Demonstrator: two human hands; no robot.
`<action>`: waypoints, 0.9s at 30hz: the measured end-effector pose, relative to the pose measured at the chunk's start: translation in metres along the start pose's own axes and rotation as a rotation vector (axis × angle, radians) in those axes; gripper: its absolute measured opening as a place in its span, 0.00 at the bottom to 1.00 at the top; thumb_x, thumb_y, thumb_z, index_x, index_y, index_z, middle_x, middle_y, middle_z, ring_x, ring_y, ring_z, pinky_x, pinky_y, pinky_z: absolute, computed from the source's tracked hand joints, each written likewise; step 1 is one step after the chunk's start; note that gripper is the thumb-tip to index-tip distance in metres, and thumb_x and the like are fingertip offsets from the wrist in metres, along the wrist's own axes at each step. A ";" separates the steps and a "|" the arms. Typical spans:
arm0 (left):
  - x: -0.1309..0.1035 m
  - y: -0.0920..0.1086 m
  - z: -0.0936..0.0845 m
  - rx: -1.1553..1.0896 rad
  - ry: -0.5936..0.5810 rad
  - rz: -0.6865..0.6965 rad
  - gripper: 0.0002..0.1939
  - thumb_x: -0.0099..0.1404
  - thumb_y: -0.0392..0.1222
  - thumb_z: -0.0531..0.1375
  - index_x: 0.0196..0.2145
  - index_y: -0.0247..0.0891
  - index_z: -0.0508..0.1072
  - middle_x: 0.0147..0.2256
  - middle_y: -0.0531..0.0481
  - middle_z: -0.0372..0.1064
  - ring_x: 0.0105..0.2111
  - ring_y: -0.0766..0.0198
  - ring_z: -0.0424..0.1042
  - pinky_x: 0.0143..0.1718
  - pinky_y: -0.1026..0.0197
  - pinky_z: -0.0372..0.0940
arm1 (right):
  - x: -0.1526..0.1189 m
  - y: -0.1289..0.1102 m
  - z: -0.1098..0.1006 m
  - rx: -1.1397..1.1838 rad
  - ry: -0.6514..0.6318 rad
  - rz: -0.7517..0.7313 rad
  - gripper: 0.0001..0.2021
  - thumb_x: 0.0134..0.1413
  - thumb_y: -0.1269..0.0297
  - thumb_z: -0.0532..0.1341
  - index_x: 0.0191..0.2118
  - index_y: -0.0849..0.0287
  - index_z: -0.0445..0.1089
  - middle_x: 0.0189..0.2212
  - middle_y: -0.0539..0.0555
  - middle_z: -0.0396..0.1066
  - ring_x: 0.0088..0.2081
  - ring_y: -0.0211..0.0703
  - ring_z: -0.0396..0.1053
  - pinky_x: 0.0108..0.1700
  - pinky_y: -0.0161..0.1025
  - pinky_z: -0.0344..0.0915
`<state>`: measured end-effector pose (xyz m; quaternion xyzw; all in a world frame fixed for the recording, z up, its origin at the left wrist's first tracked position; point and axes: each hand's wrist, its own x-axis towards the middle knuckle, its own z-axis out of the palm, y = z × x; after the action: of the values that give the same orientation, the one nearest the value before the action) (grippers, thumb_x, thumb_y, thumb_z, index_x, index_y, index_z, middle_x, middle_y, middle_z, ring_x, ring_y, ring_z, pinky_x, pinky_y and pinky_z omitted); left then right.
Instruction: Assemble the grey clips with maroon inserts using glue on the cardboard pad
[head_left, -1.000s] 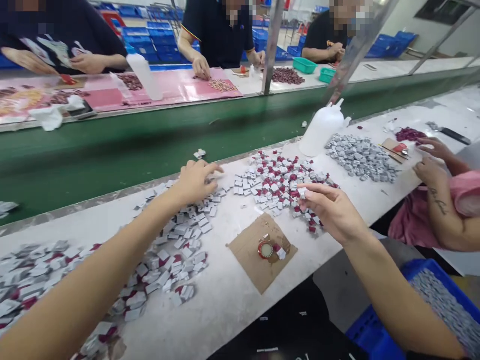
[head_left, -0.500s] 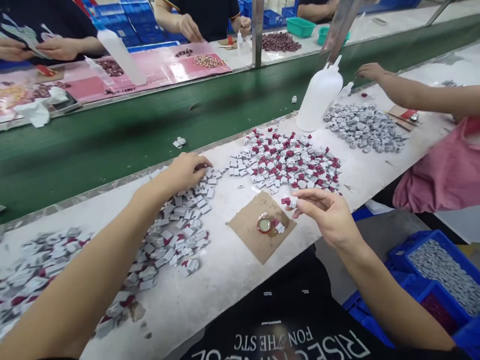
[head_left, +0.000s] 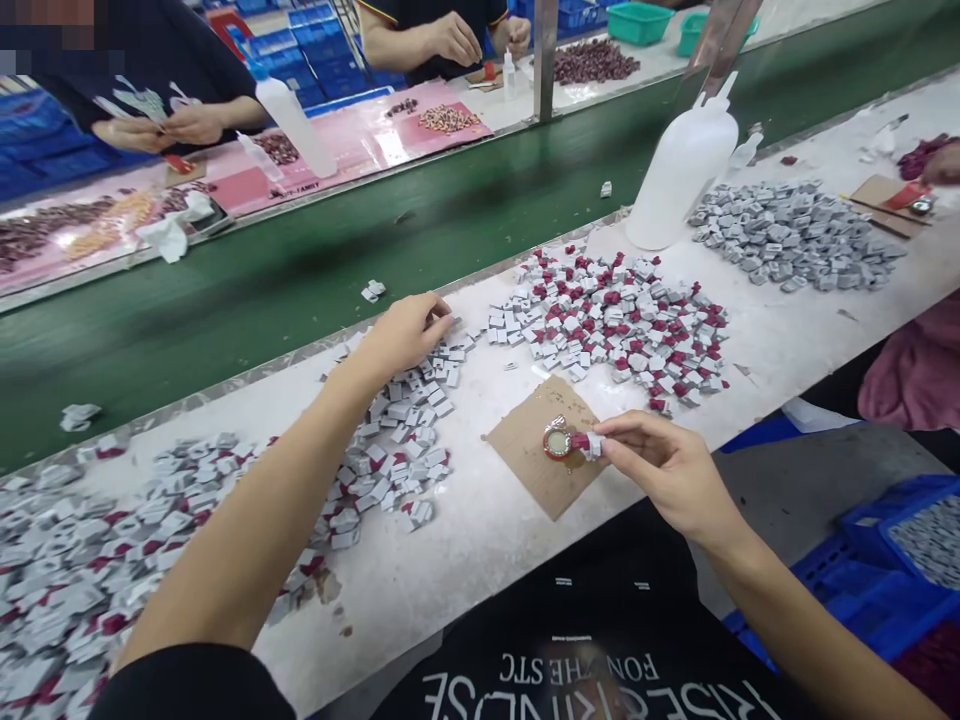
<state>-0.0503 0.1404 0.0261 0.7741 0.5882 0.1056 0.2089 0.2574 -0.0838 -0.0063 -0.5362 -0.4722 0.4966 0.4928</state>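
Observation:
My right hand (head_left: 667, 470) pinches a small white-and-maroon plastic piece (head_left: 591, 445) between thumb and fingers. Its maroon end is at the rim of a small round metal dish (head_left: 557, 442) with a reddish edge and pale contents. Under the dish lies a brown cardboard square (head_left: 525, 450) with wet-looking spots. Over at the left, my left hand (head_left: 412, 330) rests on the far end of a pile of whitish-grey plastic pieces (head_left: 405, 420). Its fingers are curled with the tips close together; anything between them is hidden.
Mixed white-and-maroon pieces (head_left: 615, 320) lie heaped beyond the cardboard. Behind them stands a large white bottle (head_left: 679, 180); a grey heap (head_left: 802, 235) is to its right. A green belt (head_left: 300, 270) runs along the far edge, with co-workers across it. Blue crates (head_left: 862, 570) sit lower right.
My right hand has brought its held piece down and left to the dish. My left hand stays at the pile. The view has shifted left, and the right-hand co-worker's arm has drawn back.

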 end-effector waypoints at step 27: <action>-0.169 0.069 0.061 -1.018 -0.263 -0.155 0.17 0.80 0.56 0.67 0.49 0.38 0.86 0.35 0.45 0.84 0.33 0.59 0.82 0.39 0.58 0.79 | -0.003 0.009 0.006 -0.120 -0.005 -0.173 0.05 0.69 0.70 0.71 0.42 0.51 0.84 0.43 0.54 0.82 0.45 0.47 0.84 0.47 0.43 0.84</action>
<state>-0.0139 -0.0484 0.0162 0.5357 0.4870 0.2642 0.6373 0.2513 -0.0870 -0.0147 -0.5208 -0.5467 0.4245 0.4996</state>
